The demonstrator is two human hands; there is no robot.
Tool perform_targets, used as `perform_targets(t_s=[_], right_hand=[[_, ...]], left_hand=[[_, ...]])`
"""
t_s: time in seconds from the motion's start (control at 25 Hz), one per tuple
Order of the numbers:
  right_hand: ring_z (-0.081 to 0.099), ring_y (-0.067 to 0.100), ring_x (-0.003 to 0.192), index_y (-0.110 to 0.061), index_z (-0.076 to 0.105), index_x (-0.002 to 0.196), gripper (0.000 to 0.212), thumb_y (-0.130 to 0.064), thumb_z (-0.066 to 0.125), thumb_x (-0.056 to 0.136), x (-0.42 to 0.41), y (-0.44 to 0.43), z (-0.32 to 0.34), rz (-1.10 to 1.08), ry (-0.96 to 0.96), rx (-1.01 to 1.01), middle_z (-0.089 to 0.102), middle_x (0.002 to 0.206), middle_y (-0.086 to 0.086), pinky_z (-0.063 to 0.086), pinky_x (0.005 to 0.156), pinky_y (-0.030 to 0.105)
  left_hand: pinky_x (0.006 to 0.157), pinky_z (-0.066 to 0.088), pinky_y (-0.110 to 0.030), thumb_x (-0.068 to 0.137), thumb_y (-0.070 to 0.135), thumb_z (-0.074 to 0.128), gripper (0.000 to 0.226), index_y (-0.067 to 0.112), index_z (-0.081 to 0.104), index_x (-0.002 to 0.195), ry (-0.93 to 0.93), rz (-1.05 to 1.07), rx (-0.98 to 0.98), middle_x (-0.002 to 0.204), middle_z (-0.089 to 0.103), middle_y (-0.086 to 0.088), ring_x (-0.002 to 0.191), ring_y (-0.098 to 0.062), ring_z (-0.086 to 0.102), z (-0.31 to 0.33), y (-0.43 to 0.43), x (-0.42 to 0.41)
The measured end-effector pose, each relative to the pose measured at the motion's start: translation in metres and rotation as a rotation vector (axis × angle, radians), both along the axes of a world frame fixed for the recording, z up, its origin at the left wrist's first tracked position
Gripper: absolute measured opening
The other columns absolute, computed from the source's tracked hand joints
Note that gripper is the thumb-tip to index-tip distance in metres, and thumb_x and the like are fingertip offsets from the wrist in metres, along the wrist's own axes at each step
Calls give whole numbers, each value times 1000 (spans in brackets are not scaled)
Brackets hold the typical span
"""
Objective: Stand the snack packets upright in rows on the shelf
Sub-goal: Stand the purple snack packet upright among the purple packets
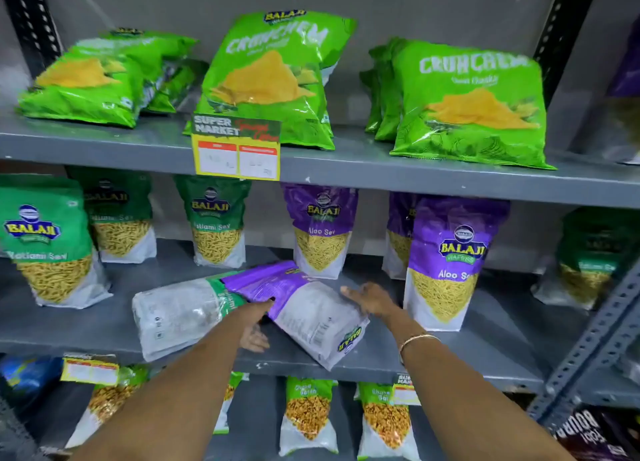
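Under the left hand point(254, 325) lies a purple-and-white packet point(304, 308), its printed back in grey text, with a yellow-and-blue logo at the near corner. Just left of that hand, a green-and-clear packet point(176, 317) shows pale contents. Right of the right hand point(372, 299) stands a purple packet point(446, 263) with yellow sev in a white window. Above both hands, bright green bags point(270, 79) carry orange-yellow chip pictures and white lettering over a grey shelf point(415, 180), by a yellow-and-red tag point(237, 149).

Site: shop, grocery/supermarket aisle. Evidence: grey slotted-angle metal shelving point(381, 180), 3 tiers visible, stocked w/ repeated branded snack packets point(453, 263) facing out; price tag point(237, 147) on shelf edge printed "SUPER MARKET"; more tags on lower tier.
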State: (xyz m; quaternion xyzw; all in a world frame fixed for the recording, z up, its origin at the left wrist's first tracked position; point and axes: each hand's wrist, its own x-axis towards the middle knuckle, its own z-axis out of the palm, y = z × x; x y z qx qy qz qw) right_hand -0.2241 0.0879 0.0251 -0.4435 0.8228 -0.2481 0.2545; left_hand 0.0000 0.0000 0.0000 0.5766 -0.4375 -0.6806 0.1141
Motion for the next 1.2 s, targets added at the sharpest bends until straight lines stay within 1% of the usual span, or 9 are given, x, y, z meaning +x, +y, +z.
perform_targets(t_s=[0.12, 0.24, 0.36, 0.44, 0.6, 0.72, 0.84, 1.04, 1.2], right_hand=[[51, 16, 64, -9, 57, 68, 40, -46, 64, 81, -11, -11, -10, 69, -312, 84, 60, 73, 12, 44, 71, 34], [53, 19, 72, 2, 67, 88, 44, -40, 71, 77, -20, -15, -9, 186, -386, 176, 60, 81, 13, 41, 67, 29], [53, 23, 103, 14, 49, 125, 83, -35, 79, 65, -24, -15, -5, 226, -462, 197, 60, 125, 24, 43, 101, 43], [47, 23, 98, 10, 56, 118, 67, -28, 79, 67, -23, -14, 3, 246, -472, 228, 59, 123, 28, 41, 102, 45], [51, 23, 96, -9, 55, 106, 37, -13, 75, 76, -23, -7, 19, 251, -403, 215, 55, 102, 16, 42, 83, 34], [60, 28, 112, 2, 54, 120, 54, 2, 76, 71, -20, -7, 17, 174, -402, 39, 61, 125, 24, 50, 95, 39], [55, 29, 119, 9, 46, 125, 74, 9, 82, 60, -17, -12, -1, 29, -357, -180, 56, 131, 26, 46, 102, 43], [48, 35, 123, 6, 43, 121, 86, -3, 90, 50, -5, -14, -28, -200, -196, -287, 53, 128, 20, 42, 102, 47], [49, 35, 119, 4, 41, 119, 84, -3, 90, 50, -3, -15, -36, -242, -176, -301, 50, 127, 23, 43, 101, 45]], left_hand=[[111, 29, -53, 87, 44, 56, 82, 1, 19, 146, 165, 140, 104, 153, 27, -21, 137, -38, 37, -1, -9, -16], [109, 30, -54, 89, 34, 57, 63, 8, 34, 140, 221, 206, 100, 134, 50, -21, 133, -36, 42, -3, -20, -23], [109, 32, -55, 88, 35, 58, 47, 9, 47, 125, 232, 180, 112, 102, 59, -17, 132, -35, 44, 7, -22, -21], [110, 31, -55, 87, 39, 58, 39, 8, 52, 109, 216, 124, 86, 94, 58, -15, 130, -33, 47, 20, -27, -20], [108, 33, -53, 88, 36, 58, 30, 15, 52, 107, 196, -22, -44, 109, 60, -8, 92, -27, 60, 58, -37, -27], [106, 37, -50, 87, 34, 60, 49, 16, 45, 130, 142, -149, -208, 142, 48, -10, 121, -29, 53, 83, -43, -40], [100, 42, -46, 83, 27, 67, 58, 9, 45, 134, 129, -217, -378, 147, 44, -10, 130, -30, 46, 98, -44, -58], [103, 37, -41, 85, 20, 64, 37, 9, 58, 119, 182, -336, -473, 117, 66, -14, 95, -18, 62, 87, -46, -71], [109, 35, -43, 85, 17, 64, 6, 23, 64, 86, 272, -314, -452, 68, 74, 13, 66, -5, 70, 72, -47, -65]])
